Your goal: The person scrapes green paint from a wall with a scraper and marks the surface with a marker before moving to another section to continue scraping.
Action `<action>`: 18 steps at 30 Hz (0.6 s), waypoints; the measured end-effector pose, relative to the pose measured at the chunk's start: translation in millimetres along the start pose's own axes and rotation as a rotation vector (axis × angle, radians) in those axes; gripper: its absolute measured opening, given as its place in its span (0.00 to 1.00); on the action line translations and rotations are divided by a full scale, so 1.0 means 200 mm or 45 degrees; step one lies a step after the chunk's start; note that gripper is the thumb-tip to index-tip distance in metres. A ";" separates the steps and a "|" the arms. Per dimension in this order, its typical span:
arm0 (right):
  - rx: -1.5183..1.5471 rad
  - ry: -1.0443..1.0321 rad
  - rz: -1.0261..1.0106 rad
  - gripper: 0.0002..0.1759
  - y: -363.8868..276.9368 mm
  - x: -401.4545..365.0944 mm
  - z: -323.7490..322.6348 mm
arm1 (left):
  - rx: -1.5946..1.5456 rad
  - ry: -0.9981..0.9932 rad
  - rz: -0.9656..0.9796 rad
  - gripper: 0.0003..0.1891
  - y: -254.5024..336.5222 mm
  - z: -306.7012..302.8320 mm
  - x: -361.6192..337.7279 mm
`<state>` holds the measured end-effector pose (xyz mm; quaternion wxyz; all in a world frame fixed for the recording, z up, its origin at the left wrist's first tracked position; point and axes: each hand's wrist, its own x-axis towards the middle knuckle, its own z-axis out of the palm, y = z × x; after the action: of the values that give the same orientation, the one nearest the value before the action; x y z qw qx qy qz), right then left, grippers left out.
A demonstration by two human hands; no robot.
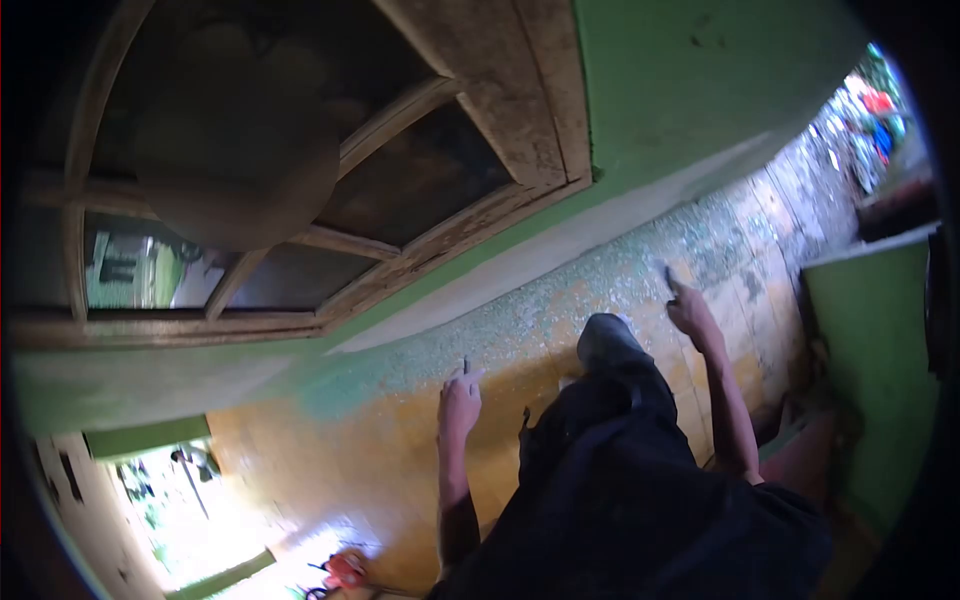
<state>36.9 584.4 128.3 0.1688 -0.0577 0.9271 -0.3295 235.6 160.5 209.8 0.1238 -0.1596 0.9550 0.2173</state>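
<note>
My left hand (460, 405) is low over the yellowish floor, its fingers closed around a small, dark, narrow piece (466, 366) that sticks out ahead of them. Farther right, my right hand (692, 310) is stretched forward beyond my dark shoe (610, 340). Its fingers are also closed, and a short greyish piece (670, 274) juts from them. Both pieces are too small and blurred to name. Pale greenish flakes (620, 270) lie scattered over the floor along the wall, ahead of both hands.
A worn wooden window frame (560, 110) with dark panes fills the upper left, partly covered by a blurred round shape (240, 170). Green wall (720, 80) surrounds it. A green panel (875, 340) stands at right. A bright opening (180, 510) and a red object (345, 570) are lower left.
</note>
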 end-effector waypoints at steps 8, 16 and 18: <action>0.711 0.078 0.735 0.40 0.34 -0.17 0.18 | -0.223 -0.079 0.011 0.24 0.16 -0.13 0.56; 1.017 0.292 0.478 0.36 0.23 0.49 0.75 | -0.012 -0.301 0.701 0.34 0.53 0.10 0.99; 1.070 0.212 0.491 0.37 0.06 0.64 0.75 | 0.016 -0.346 0.737 0.34 0.60 0.14 1.11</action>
<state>-30.9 477.2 -23.8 0.1607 0.2156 0.7176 -0.6424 -6.9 220.2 162.3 0.1844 0.1500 0.9367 0.2571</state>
